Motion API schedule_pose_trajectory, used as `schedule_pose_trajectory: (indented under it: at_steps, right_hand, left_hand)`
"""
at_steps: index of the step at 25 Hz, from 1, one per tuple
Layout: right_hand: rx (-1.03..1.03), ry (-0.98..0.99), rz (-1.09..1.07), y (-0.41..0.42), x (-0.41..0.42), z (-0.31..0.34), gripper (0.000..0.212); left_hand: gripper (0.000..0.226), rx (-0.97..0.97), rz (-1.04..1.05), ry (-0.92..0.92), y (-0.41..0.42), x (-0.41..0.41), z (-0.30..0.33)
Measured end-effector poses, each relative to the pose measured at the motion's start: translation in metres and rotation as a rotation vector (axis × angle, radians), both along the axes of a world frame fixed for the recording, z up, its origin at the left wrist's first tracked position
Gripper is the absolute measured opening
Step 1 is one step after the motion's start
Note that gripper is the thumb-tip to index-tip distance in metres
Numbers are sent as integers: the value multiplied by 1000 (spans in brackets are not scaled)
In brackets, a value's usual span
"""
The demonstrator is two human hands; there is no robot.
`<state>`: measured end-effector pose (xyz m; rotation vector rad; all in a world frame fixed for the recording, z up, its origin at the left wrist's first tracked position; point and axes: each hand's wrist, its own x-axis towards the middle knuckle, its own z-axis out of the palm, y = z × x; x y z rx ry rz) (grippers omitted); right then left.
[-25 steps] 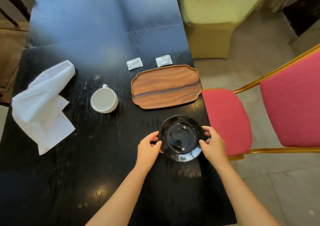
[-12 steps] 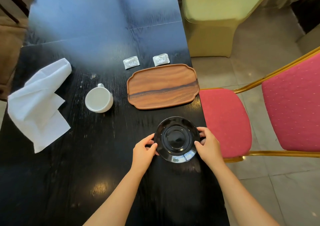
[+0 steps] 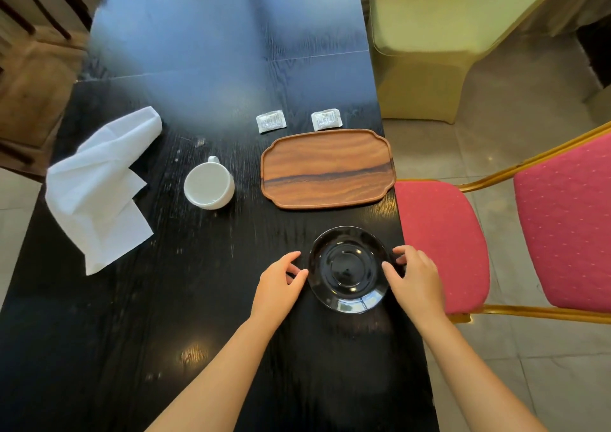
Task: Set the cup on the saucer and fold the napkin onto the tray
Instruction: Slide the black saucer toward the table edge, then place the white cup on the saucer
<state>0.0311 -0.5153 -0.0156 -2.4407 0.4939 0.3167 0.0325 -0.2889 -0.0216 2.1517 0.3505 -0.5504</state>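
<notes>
A black glossy saucer (image 3: 348, 269) lies flat near the table's right edge. My left hand (image 3: 281, 282) sits just off its left rim with the fingers spread and the thumb tip at the edge. My right hand (image 3: 413, 276) is at the right rim, with the thumb over the edge and the fingers behind it. An empty white cup (image 3: 209, 185) stands upright left of the wooden tray (image 3: 327, 168), handle pointing away. The tray holds nothing. A crumpled white napkin (image 3: 96, 190) lies at the far left of the table.
Two small white sachets (image 3: 270, 121) (image 3: 326, 119) lie just beyond the tray. The black table (image 3: 165, 316) ends close to the right of the saucer. A red chair with a gold frame (image 3: 439, 243) stands beside that edge, and a cream covered chair (image 3: 420, 41) farther back.
The saucer stays between my hands at the right edge of the table. My left thumb has slipped off its rim and the fingers have loosened. The view has shifted slightly.
</notes>
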Motion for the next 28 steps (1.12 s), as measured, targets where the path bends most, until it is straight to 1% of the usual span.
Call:
schedule_pose_trajectory:
  at_steps: [1, 3, 4, 6, 9, 11, 13, 15, 17, 20, 22, 25, 27, 28]
  right_hand:
    - [-96, -99, 40, 7, 2, 4, 28]
    - [-203, -299, 183, 35, 12, 11, 32]
    - [-229, -359, 268, 52, 19, 12, 39]
    - [-261, -415, 426, 92, 39, 9, 53]
    - [-247, -474, 603, 155, 79, -2, 67]
    - [-224, -486, 717, 189, 105, -10, 71]
    - [-212, -456, 785, 208, 124, -20, 72]
    - [-193, -434, 803, 222, 137, -30, 69]
    - [-189, -454, 807, 229, 144, -37, 63]
    - [-172, -511, 839, 235, 153, -40, 42]
    - [-168, -559, 858, 235, 157, -39, 30]
    - [-154, -624, 910, 229, 158, -40, 27]
    - [-141, -666, 931, 222, 155, -38, 25]
    - [-146, -695, 934, 217, 153, -36, 23]
  left_hand:
    - [36, 95, -28, -76, 7, 0, 4]
    - [34, 249, -47, -262, 27, 1, 11]
    - [38, 306, -52, -350, 39, 5, 12]
    - [50, 414, -50, -480, 67, 22, 9]
    - [60, 569, -33, -520, 114, 58, 3]
    - [59, 625, -70, -504, 141, 77, -5]
    - [54, 646, -125, -497, 157, 88, -13]
    - [44, 630, -139, -504, 167, 93, -19]
    - [32, 566, -116, -522, 171, 96, -23]
    - [13, 416, -46, -545, 172, 97, -28]
    - [9, 349, -22, -562, 172, 98, -30]
    - [12, 265, -17, -583, 174, 96, -28]
    - [29, 132, 49, -576, 175, 91, -24]
    - [40, 35, 124, -540, 174, 89, -21]
